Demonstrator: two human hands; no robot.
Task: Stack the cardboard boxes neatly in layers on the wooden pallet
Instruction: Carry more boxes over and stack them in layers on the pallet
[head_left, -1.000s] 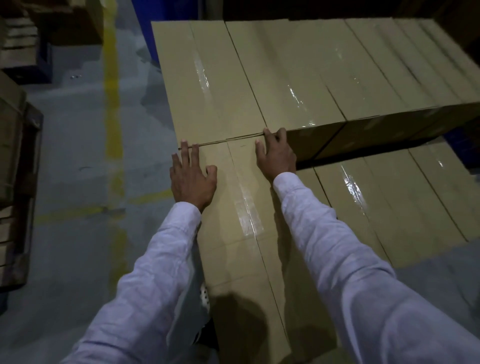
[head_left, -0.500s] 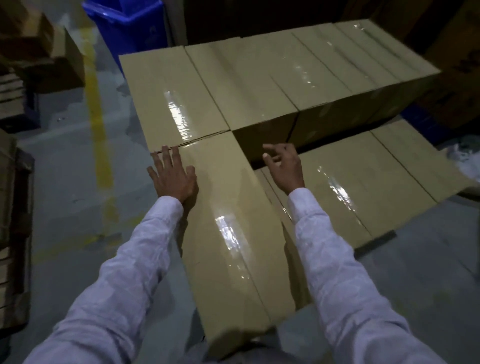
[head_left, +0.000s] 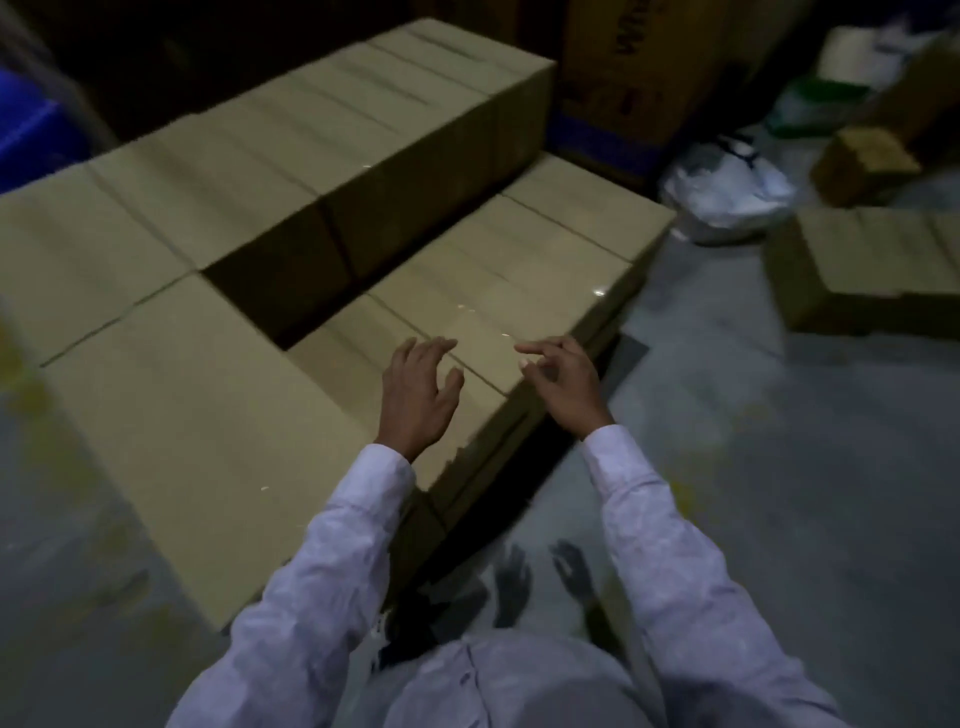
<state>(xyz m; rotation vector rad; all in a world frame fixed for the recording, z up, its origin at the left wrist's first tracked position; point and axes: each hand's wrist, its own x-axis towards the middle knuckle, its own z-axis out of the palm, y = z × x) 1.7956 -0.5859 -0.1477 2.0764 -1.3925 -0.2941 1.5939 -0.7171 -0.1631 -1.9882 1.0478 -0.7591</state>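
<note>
Taped cardboard boxes fill the view in two heights. The upper layer runs along the back and left, and the box just placed lies at the near left. A lower row of boxes steps down on the right. My left hand hovers over the near lower box with relaxed, spread fingers and holds nothing. Beyond that box's right edge, my right hand hangs in the air, fingers loosely curled and empty. A dark gap under the near boxes hides the pallet.
More cardboard boxes lie on the grey floor at the right, with a white plastic bag behind them. A tall dark carton stands at the back right. A blue bin shows at the far left. Bare concrete floor spreads right.
Both hands have come off the placed box and swung right over the lower row. The view has turned right, bringing the loose boxes and the bag into sight.
</note>
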